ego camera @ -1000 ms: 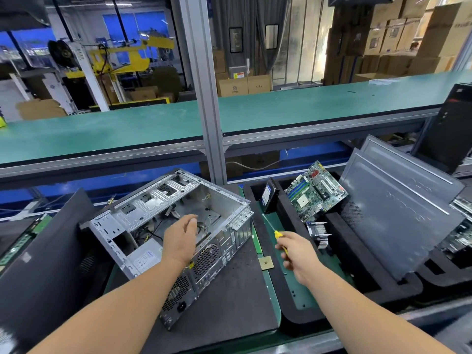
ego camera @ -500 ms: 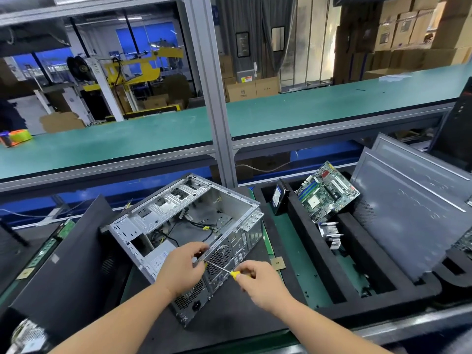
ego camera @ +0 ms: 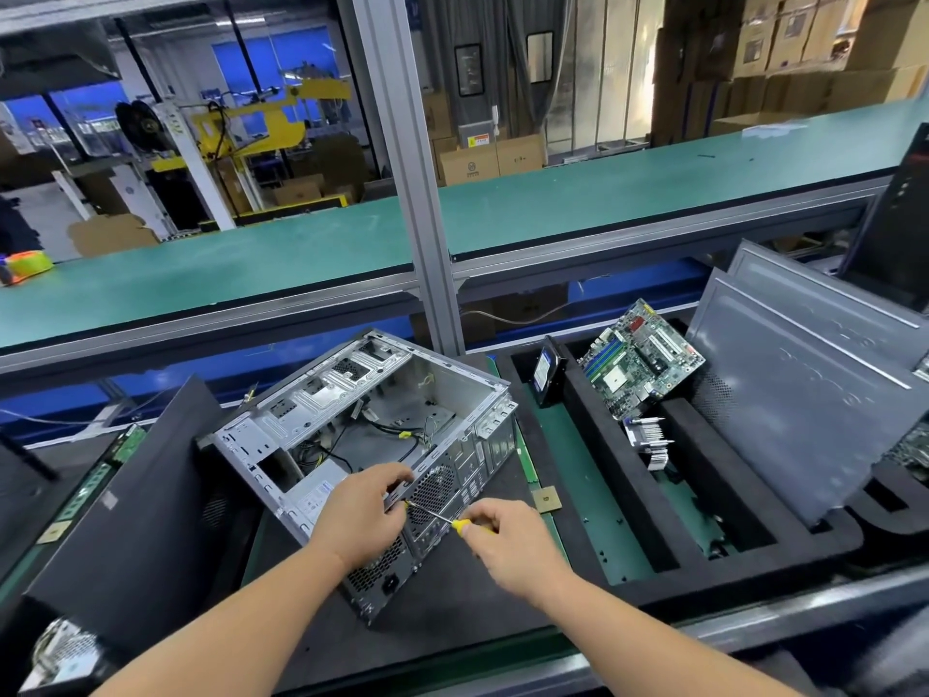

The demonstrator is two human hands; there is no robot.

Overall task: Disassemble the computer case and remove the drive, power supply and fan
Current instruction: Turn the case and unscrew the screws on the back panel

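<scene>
Left hand (ego camera: 359,515) grips the computer case (ego camera: 372,445) rear edge to steady it — right hand (ego camera: 507,540) pinches the screwdriver (ego camera: 442,518), tip at the fan grille (ego camera: 432,493).

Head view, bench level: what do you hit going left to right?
Black panel → computer case → left hand → screwdriver → right hand → hard drive → motherboard → grey side panels.

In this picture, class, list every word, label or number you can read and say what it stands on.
None can be read.
Power supply label: print too small.
Drive label: blurred.
Yellow sign on the cardboard box: blurred.
Motherboard markings: too small.
</scene>
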